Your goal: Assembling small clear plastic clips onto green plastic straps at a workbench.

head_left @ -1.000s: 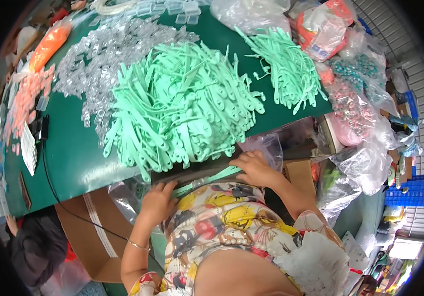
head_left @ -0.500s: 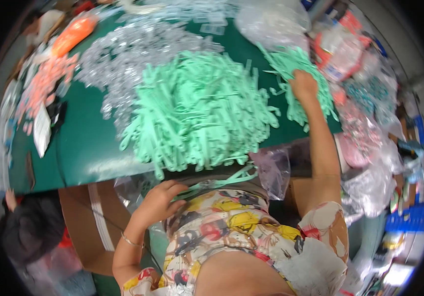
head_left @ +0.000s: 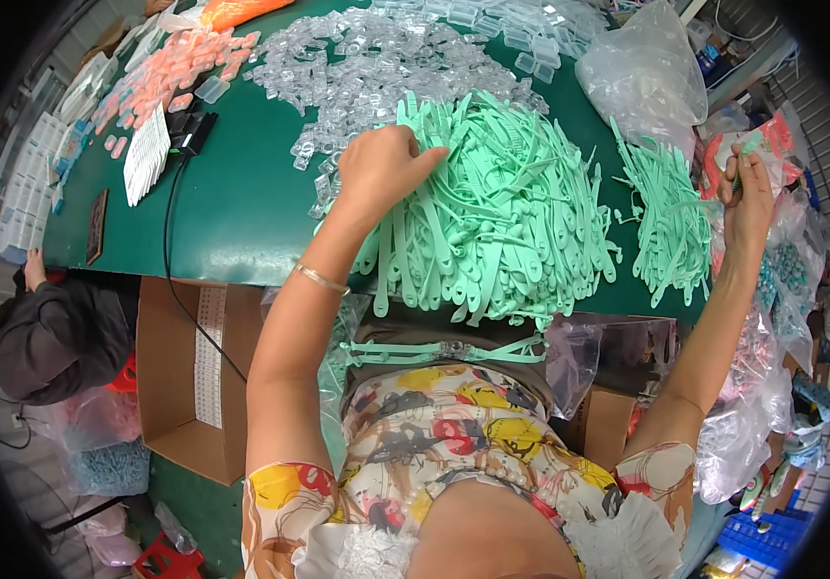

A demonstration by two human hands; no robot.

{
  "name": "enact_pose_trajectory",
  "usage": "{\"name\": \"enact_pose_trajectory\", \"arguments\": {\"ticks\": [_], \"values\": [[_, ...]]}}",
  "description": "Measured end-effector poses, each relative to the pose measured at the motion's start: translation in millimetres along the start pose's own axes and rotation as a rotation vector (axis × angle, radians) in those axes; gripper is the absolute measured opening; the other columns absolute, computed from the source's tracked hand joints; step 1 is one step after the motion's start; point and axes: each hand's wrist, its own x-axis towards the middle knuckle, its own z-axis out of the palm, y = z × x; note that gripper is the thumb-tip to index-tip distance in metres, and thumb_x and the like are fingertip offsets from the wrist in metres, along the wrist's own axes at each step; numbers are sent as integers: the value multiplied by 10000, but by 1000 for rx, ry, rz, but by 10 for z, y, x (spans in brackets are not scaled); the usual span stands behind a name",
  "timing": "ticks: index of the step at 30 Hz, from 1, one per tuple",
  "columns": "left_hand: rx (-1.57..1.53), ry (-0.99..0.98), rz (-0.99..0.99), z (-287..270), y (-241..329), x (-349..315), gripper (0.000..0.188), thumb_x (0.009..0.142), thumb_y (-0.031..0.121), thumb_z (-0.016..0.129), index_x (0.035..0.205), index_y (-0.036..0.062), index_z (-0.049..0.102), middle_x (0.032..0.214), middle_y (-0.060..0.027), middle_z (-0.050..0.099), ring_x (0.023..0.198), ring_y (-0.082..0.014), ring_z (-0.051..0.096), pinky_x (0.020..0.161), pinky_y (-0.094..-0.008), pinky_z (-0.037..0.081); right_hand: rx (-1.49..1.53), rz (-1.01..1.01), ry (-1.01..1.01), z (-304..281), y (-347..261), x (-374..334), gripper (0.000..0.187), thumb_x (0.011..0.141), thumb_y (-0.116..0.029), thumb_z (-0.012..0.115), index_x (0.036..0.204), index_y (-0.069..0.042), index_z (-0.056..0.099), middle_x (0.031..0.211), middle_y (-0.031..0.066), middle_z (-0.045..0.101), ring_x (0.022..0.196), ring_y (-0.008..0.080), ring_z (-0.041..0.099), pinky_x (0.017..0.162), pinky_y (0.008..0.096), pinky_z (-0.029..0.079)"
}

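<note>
A large heap of mint-green plastic straps [head_left: 502, 212] lies at the table's near edge. My left hand [head_left: 376, 172] is at the heap's upper left side, fingers curled down and thumb out along the straps; its fingertips are hidden. Right of the heap is a smaller pile of green straps [head_left: 668, 222]. Just beyond that pile's right side, my right hand [head_left: 751, 198] is raised and closed on a green strap [head_left: 750, 143], whose end shows above the fingers. Across my lap lies a green strap band [head_left: 396, 353] with a clear buckle [head_left: 454, 349] at its middle.
Clear plastic pieces [head_left: 376, 68] spread behind the heap, with coral pieces [head_left: 169, 72] at far left. A black cable [head_left: 166, 232] hangs over the table edge by a cardboard box [head_left: 169, 386]. Plastic bags [head_left: 647, 72] crowd the right. Another person [head_left: 58, 333] sits at left.
My left hand has gone from my lap up to the large heap. My right hand has left the smaller pile, moving right with a green strap. The view has shifted too.
</note>
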Motion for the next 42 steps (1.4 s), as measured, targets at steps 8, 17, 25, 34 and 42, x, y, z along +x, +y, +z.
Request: {"name": "enact_pose_trajectory", "arguments": {"ticks": [8, 17, 25, 34, 42], "values": [[-603, 208, 172, 162, 98, -18, 174, 739, 164, 624, 729, -8, 595, 595, -88, 573, 543, -171, 528, 510, -271, 413, 29, 187, -236, 1020, 183, -461, 250, 839, -238, 558, 956, -18, 564, 568, -56, 400, 464, 31, 336, 426, 179, 253], [-604, 185, 583, 212, 525, -202, 168, 747, 191, 617, 857, 64, 610, 745, -71, 586, 651, -260, 565, 559, -340, 438, 262, 249, -329, 1784, 142, -490, 185, 828, -236, 585, 882, -60, 598, 621, -48, 468, 508, 23, 394, 443, 163, 273], [-217, -12, 598, 398, 239, -375, 178, 797, 200, 554, 917, 74, 593, 936, -58, 572, 905, -235, 506, 774, -345, 354, 874, -205, -313, 1040, -514, -242, 125, 863, -164, 503, 863, -43, 471, 690, 8, 401, 689, 124, 357, 616, 253, 307], [-100, 400, 73, -79, -548, -420, 261, 712, 266, 649, 866, 60, 605, 806, -79, 606, 736, -252, 586, 660, -373, 459, 754, 76, -438, 970, -394, -718, 185, 923, -224, 408, 900, -47, 456, 630, 4, 398, 536, 88, 334, 504, 228, 273], [110, 226, -136, 29, -1088, -493, 242, 731, 283, 614, 818, 57, 609, 726, -86, 609, 712, -272, 588, 624, -364, 453, 564, 300, -426, 1121, -127, -1192, 209, 925, -225, 395, 964, -21, 420, 506, 2, 368, 381, 65, 268, 372, 191, 222]]}}
